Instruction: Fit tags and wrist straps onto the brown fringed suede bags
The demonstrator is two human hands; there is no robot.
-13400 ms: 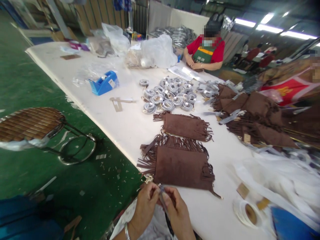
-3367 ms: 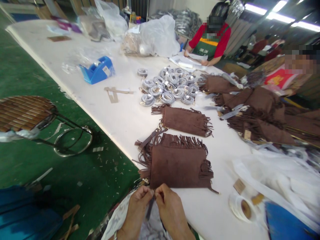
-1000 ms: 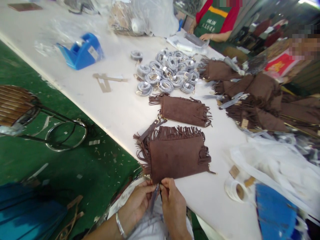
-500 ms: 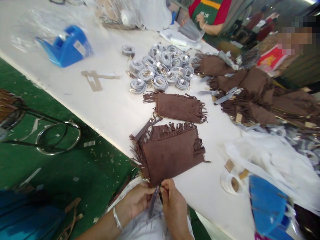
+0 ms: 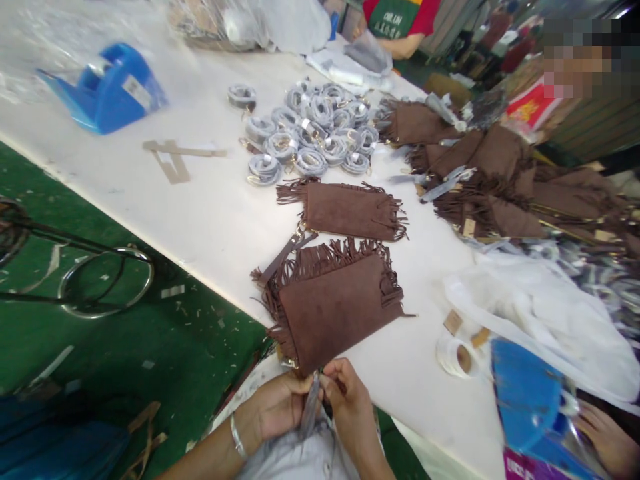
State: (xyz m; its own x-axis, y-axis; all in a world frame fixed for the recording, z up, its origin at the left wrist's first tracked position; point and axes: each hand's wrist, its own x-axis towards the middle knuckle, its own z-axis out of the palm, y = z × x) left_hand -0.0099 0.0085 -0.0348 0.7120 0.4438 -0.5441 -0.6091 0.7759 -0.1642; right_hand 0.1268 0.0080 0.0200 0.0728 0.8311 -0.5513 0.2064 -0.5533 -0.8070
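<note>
As my left hand [image 5: 277, 408] and right hand [image 5: 351, 405] pinch the grey strap [image 5: 311, 408], lower centre, clipping it to the pouch [image 5: 335, 308] probably needs alignment.

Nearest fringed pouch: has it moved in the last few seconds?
Yes. The nearest fringed pouch has turned: its right end swung toward the second pouch, which lies unmoved.

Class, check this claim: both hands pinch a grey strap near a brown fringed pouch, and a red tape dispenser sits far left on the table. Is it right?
No. The tape dispenser is blue, not red; the head view shows it. The rest stands: left hand and right hand pinch the grey strap near the brown fringed pouch.
</note>
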